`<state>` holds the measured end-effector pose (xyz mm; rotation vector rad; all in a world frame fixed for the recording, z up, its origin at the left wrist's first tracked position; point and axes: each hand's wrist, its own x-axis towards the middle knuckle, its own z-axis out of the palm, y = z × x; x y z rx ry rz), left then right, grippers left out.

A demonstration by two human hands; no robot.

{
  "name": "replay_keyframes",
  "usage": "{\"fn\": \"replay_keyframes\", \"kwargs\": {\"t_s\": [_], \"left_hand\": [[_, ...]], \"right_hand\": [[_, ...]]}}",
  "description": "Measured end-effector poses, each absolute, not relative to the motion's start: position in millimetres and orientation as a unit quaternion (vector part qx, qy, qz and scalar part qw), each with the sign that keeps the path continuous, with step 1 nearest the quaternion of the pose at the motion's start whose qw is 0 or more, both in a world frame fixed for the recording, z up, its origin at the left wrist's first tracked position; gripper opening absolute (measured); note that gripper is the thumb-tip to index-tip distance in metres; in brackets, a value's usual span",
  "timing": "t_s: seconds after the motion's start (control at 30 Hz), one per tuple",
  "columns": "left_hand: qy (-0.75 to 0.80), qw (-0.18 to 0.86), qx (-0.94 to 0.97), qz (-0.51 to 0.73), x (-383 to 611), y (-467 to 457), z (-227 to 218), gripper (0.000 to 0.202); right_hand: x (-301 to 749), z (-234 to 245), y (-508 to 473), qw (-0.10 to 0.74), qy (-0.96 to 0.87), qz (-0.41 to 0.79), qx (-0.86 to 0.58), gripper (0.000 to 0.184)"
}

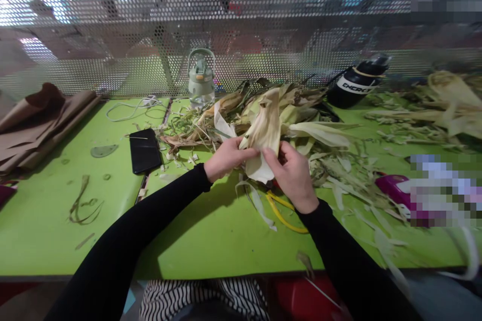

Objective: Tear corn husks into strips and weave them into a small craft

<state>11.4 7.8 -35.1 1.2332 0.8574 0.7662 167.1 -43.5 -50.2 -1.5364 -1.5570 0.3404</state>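
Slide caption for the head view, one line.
Left hand and right hand hold a pale, broad corn husk above a lime-green table.

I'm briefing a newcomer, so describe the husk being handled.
On the green table, find the husk pile before the perforated screen. At the pile's near side, the left hand and right hand grip a broad, pale husk, the only one held.

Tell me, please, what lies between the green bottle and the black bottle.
The head view shows a heap of husks between the green bottle and the black bottle, partly hidden by the pale husk in the left hand and right hand.
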Motion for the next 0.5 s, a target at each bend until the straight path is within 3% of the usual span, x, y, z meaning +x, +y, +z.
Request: {"fn": "replay_keyframes", "kwargs": {"t_s": [0.17, 0.5], "left_hand": [[0.396, 0.633, 0.58, 0.327, 9.2, 8.6, -35.1, 0.008], [0.421, 0.466, 0.709, 0.322, 9.4, 13.8, -44.2, 0.015]], "right_hand": [[167.8, -50.7, -44.2, 0.414, -0.647, 0.133, -0.626, 0.029], [166.7, -50.4, -45.2, 0.412, -0.669, 0.118, -0.607, 0.029]]}}
